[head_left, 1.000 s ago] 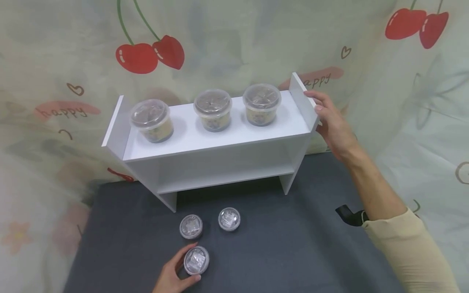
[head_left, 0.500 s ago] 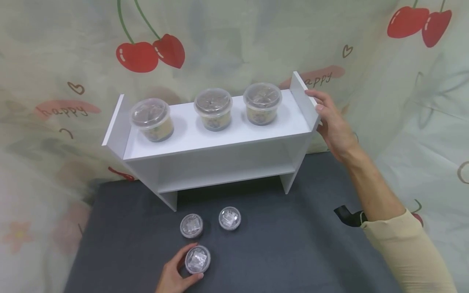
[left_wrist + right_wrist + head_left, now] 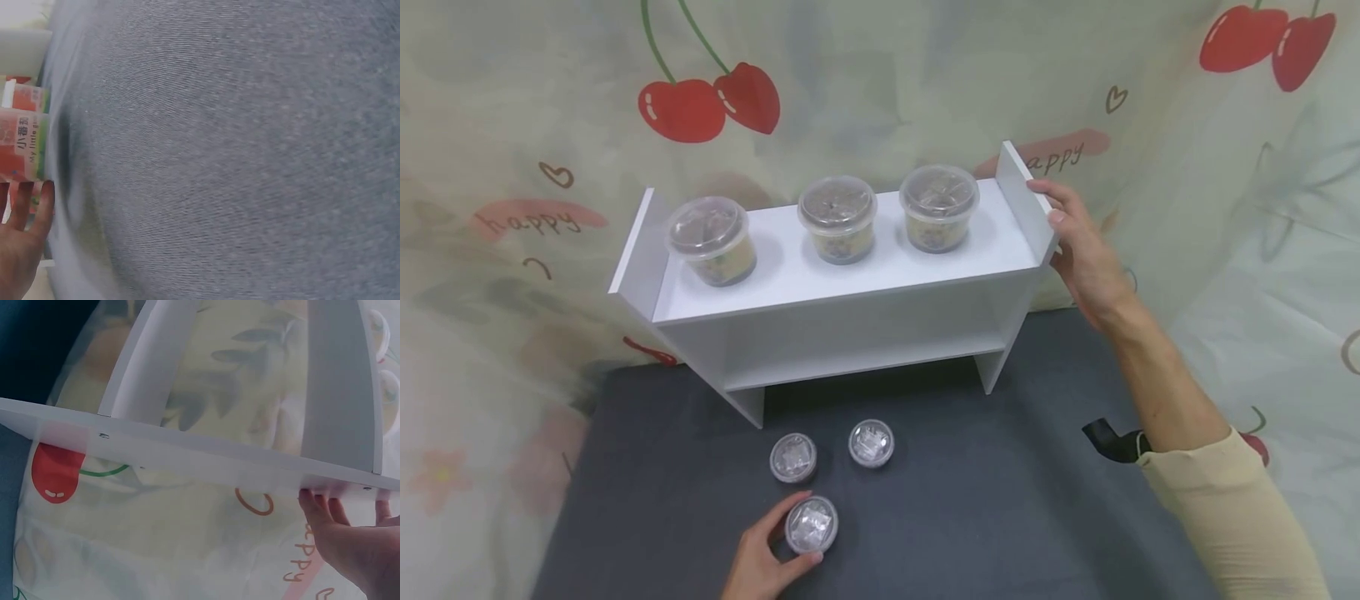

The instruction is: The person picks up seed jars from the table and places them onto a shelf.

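Observation:
My left hand (image 3: 767, 550) curls its fingers and thumb round a small round tub (image 3: 812, 525) with a clear lid, low in the head view. In the left wrist view this tub (image 3: 24, 144) shows a red label, with the fingers (image 3: 24, 206) against it. Two like tubs, one nearer the hand (image 3: 793, 458) and another to its right (image 3: 871, 443), stand just beyond. My right hand (image 3: 1090, 262) touches the upper right side panel of a white two-tier shelf (image 3: 850, 287). In the right wrist view the hand (image 3: 356, 550) has its fingertips against the panel's outer face.
Three larger lidded tubs, a left one (image 3: 713, 242), a middle one (image 3: 838, 221) and a right one (image 3: 939, 208), stand on the shelf's top. A dark grey cloth (image 3: 970, 500) covers the table. Behind hangs a cherry-print curtain (image 3: 880, 83).
The left hand and its tub have shifted slightly right. My right hand stays at the shelf's side panel. The whole head view has moved a little.

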### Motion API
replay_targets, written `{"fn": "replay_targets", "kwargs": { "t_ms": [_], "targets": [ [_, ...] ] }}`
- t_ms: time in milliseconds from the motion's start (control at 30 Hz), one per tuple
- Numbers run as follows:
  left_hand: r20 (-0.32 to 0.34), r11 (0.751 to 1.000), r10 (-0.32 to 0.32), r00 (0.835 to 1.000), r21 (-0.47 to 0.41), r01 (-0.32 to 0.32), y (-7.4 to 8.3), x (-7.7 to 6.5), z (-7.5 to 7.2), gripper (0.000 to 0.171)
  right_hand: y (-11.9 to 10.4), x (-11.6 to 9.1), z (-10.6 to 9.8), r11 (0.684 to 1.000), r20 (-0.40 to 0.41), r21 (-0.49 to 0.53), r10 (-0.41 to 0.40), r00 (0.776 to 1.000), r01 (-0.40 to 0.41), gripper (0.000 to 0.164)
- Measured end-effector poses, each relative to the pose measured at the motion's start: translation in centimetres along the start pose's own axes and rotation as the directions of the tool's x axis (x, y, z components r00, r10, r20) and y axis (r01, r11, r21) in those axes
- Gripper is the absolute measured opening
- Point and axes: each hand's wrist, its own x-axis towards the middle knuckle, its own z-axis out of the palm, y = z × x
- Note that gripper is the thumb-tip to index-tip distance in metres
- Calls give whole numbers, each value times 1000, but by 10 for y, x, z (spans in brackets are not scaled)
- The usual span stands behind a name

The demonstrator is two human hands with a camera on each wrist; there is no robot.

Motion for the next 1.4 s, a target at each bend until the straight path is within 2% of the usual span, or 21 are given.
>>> {"fn": "replay_targets", "kwargs": {
  "t_ms": [233,367,500,600,633,867,1200,1300,1400],
  "targets": [
    [31,998,16,999,-66,-14,8,9,-1,77,-2,0,1,1000,6,13,2,1000,-2,42],
    [40,992,-9,999,-125,14,13,13,0,77,-1,0,1,1000,7,9,2,1000,-2,42],
    [4,981,-68,998,-181,68,23,18,2,78,0,0,1,1000,6,9,-8,1000,8,43],
    [-28,977,-69,997,-204,62,29,22,2,78,0,0,1,1000,3,9,-13,1000,13,43],
    [-33,977,-50,998,-211,42,29,23,2,78,0,0,1,1000,2,5,-13,1000,13,43],
    [-45,975,-37,998,-222,26,33,28,-4,77,0,-1,2,1000,6,-14,-15,1000,15,45],
    [-65,978,21,998,-207,-34,35,39,-10,76,1,0,1,1000,1,2,-19,1000,19,43],
    [-72,984,19,997,-176,-31,38,43,-13,77,1,0,2,1000,-5,-1,-21,1000,21,44],
    [-95,990,-25,995,-142,11,45,48,-18,77,1,1,3,1000,-11,-2,-19,1000,19,43]
  ]
}}
